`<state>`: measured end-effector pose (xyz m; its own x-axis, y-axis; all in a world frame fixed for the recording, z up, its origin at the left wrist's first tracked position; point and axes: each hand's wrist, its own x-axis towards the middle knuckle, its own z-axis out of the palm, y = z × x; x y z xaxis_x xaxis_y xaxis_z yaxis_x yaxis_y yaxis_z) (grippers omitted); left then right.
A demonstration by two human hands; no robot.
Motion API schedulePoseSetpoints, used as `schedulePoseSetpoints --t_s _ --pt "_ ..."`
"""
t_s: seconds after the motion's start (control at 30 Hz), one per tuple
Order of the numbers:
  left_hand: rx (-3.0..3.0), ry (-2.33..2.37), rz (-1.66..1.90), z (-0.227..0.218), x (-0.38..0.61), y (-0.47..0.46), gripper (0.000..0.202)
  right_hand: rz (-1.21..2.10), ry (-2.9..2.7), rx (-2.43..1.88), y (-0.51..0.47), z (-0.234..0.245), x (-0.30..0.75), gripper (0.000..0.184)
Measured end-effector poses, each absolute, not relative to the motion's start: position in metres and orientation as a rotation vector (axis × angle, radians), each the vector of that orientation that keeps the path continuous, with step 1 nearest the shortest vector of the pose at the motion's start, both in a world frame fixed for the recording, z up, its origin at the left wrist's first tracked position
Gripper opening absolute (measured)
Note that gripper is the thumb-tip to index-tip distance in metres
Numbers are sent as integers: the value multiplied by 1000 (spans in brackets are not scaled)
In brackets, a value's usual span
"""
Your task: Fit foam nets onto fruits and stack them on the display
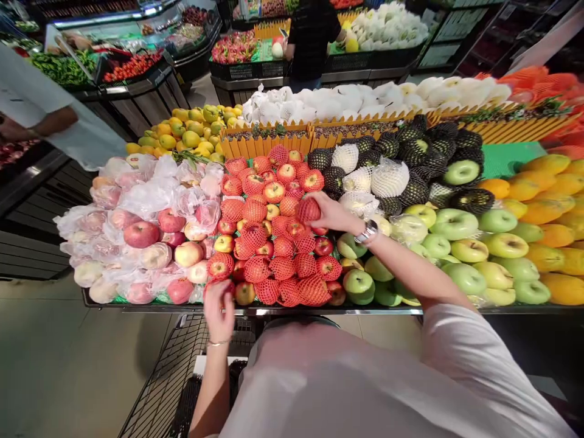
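Observation:
My right hand (326,213) grips a red apple in a red foam net (308,210), above the right side of the netted red apples (283,246). Its fingers curve round the fruit from the right. At the front left corner of this group, my left hand (219,313) is curled against a red apple, mostly hidden by the fingers. Several apples near both hands wear red nets; others, like the bare apple (323,246), have none. Green apples (359,285) lie under and beside my right forearm.
Plastic-wrapped apples (141,234) fill the left of the stand, with netted dark fruit (417,149) behind and papayas (547,201) far right. A shopping cart (166,371) stands below my left arm. One person (312,42) is across the aisle, another (50,115) at left.

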<state>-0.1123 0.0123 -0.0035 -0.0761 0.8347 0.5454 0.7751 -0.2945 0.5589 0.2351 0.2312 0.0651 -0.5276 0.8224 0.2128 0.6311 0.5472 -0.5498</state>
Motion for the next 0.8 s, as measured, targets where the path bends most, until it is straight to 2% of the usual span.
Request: schedulePoseSetpoints --t_s 0.1,0.17,0.23,0.3,0.4,0.5,0.6,0.7,0.8 --pt "2482 1241 905 2 -35 26 30 875 -2490 -1080 192 62 262 61" --pt "2588 1057 641 -2 11 36 51 1008 -2574 -1060 175 54 268 62" --pt "2637 1029 416 -12 44 44 63 1014 -2622 -1117 162 45 265 64" --pt "2673 1053 259 -24 65 45 56 921 -2621 -1180 152 36 257 66" --pt "2743 1168 137 -34 79 41 31 767 -2561 -1249 140 27 243 69" --pt "2764 1159 11 -24 77 48 28 759 -2477 -1314 135 24 238 64" --pt "2699 945 53 7 56 81 41 844 -2257 -1307 135 24 248 58" --pt "2718 1241 355 36 29 124 31 874 -2026 -1253 140 29 265 55" --pt "2880 1317 434 42 23 159 54 912 -2142 -1160 143 40 276 56"
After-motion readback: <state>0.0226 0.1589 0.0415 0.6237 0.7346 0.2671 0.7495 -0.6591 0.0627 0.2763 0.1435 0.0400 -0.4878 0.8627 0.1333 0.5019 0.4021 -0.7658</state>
